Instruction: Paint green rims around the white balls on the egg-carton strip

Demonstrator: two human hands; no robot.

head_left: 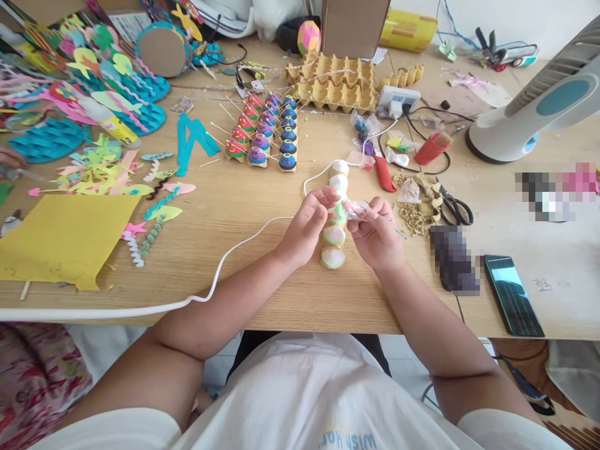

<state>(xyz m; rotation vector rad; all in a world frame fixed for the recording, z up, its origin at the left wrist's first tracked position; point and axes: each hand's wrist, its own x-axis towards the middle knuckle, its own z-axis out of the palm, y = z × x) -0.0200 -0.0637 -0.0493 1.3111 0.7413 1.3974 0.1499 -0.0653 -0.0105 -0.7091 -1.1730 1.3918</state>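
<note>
A strip of egg-carton cups (pixel 334 257) with white domed tops runs away from me across the wooden table. Light green edging shows around the nearer domes. My right hand (pixel 379 234) pinches a small crumpled clear plastic bag (pixel 358 209) beside the strip's right side. What the bag contains is too small to make out. On the other side, my left hand (pixel 309 222) hovers by the middle cups, its fingers loosely curved and the thumb apart from them. Nothing shows in it. Between the hands, the middle cup is partly covered.
Painted egg-carton strips (pixel 259 153) with pins stand behind. Scissors (pixel 454 203), brown scraps (pixel 412 215) and a phone (pixel 513 294) lie to the right, below a fan (pixel 534 106). A white cable (pixel 220 269) crosses the left. Yellow sheet (pixel 65 237) and paper cutouts lie farther left.
</note>
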